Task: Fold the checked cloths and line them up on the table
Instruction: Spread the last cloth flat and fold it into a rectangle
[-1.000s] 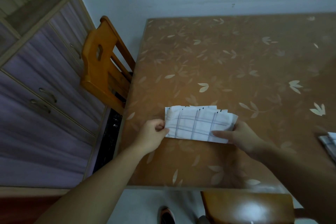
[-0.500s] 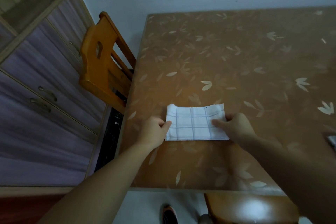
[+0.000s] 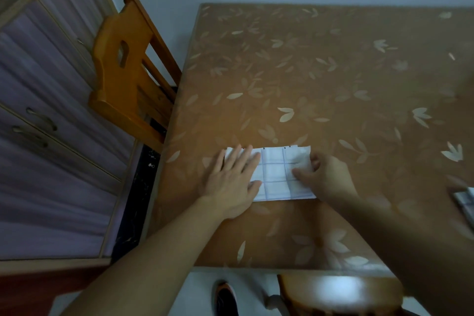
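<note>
A folded white cloth with thin blue checks (image 3: 280,174) lies flat on the brown leaf-patterned table (image 3: 333,72), near the front left corner. My left hand (image 3: 232,182) rests flat on the cloth's left end, fingers spread and pointing away from me. My right hand (image 3: 325,174) pinches the cloth's right edge between thumb and fingers. Another checked cloth (image 3: 465,202) shows partly at the right edge of the view, the rest cut off.
An orange wooden chair (image 3: 128,72) stands against the table's left side. A purple-fronted cabinet with drawers (image 3: 46,115) fills the left. A second chair's seat (image 3: 338,292) and a shoe (image 3: 225,297) lie below the table's front edge.
The cloth was laid down and squared on the table. My left hand let go of its left edge and now presses flat on top of it. My right hand stays at the right edge.
</note>
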The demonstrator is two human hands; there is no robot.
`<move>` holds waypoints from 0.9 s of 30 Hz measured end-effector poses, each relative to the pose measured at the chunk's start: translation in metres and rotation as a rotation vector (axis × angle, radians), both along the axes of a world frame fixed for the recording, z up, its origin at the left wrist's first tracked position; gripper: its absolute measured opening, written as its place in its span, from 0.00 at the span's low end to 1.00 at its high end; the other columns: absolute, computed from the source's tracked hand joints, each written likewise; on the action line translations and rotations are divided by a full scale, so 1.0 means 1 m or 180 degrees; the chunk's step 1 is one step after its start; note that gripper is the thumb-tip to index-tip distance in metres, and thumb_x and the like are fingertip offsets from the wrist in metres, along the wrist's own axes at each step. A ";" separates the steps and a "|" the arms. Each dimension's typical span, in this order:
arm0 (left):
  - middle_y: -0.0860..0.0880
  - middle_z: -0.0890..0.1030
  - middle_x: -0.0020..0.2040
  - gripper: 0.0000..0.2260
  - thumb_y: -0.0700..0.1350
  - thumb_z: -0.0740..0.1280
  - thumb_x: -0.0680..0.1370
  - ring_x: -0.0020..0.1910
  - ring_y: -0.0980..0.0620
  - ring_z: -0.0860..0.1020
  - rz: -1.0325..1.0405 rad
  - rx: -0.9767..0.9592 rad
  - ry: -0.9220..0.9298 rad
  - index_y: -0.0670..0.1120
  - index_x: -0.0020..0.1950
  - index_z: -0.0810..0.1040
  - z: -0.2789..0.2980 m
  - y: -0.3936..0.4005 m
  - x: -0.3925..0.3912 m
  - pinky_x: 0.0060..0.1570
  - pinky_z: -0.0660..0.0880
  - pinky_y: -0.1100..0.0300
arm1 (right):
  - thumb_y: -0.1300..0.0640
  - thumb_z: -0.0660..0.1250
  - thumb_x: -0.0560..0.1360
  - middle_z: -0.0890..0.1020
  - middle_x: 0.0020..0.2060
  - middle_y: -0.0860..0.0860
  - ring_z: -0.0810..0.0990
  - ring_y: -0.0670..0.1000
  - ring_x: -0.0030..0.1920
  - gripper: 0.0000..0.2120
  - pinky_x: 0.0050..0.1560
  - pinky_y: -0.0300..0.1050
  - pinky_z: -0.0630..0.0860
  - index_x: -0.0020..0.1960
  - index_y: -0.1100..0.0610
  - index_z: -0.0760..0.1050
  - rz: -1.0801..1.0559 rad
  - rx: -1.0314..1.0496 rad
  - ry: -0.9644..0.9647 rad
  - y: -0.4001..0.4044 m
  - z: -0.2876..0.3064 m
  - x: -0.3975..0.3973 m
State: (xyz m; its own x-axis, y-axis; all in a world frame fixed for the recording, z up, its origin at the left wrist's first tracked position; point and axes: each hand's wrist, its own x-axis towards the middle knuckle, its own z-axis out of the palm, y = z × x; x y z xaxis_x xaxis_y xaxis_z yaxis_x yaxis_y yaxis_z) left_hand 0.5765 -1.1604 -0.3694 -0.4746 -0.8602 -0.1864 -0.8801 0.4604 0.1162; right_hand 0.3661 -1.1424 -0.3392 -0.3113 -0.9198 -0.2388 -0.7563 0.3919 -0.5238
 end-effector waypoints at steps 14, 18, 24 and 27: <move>0.53 0.35 0.79 0.28 0.58 0.41 0.81 0.77 0.49 0.33 0.0007 0.0119 -0.0226 0.54 0.77 0.33 -0.008 0.000 0.001 0.73 0.31 0.44 | 0.36 0.35 0.76 0.46 0.78 0.48 0.37 0.44 0.76 0.36 0.76 0.49 0.37 0.79 0.53 0.44 0.1632 -0.0406 0.0784 0.007 -0.045 0.064; 0.52 0.38 0.80 0.30 0.64 0.38 0.79 0.78 0.50 0.36 0.0038 0.0040 -0.0123 0.54 0.79 0.39 -0.011 -0.001 0.005 0.72 0.31 0.44 | 0.37 0.33 0.76 0.46 0.79 0.51 0.40 0.48 0.77 0.36 0.76 0.54 0.40 0.79 0.55 0.43 0.1583 -0.0250 0.1250 0.012 -0.042 0.031; 0.52 0.36 0.79 0.36 0.68 0.37 0.76 0.77 0.53 0.35 0.0085 0.0091 -0.0435 0.51 0.79 0.36 -0.005 -0.007 0.043 0.73 0.31 0.43 | 0.32 0.21 0.69 0.40 0.78 0.50 0.37 0.51 0.77 0.43 0.76 0.59 0.38 0.78 0.52 0.36 0.1680 0.0088 0.1408 0.013 -0.032 0.014; 0.51 0.37 0.80 0.36 0.68 0.36 0.76 0.77 0.51 0.35 0.0007 0.0044 -0.0569 0.50 0.79 0.36 -0.002 -0.009 0.049 0.73 0.32 0.42 | 0.32 0.18 0.67 0.40 0.78 0.51 0.38 0.53 0.78 0.45 0.76 0.59 0.39 0.78 0.53 0.36 0.1742 0.0196 0.1506 0.012 -0.031 0.016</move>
State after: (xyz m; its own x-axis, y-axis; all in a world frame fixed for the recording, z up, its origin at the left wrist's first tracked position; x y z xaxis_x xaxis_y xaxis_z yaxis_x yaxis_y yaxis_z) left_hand 0.6257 -1.1693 -0.3712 -0.4309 -0.8580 -0.2795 -0.8883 0.4578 -0.0358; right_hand 0.3824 -1.1309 -0.3700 0.1071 -0.9626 -0.2489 -0.9927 -0.0894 -0.0811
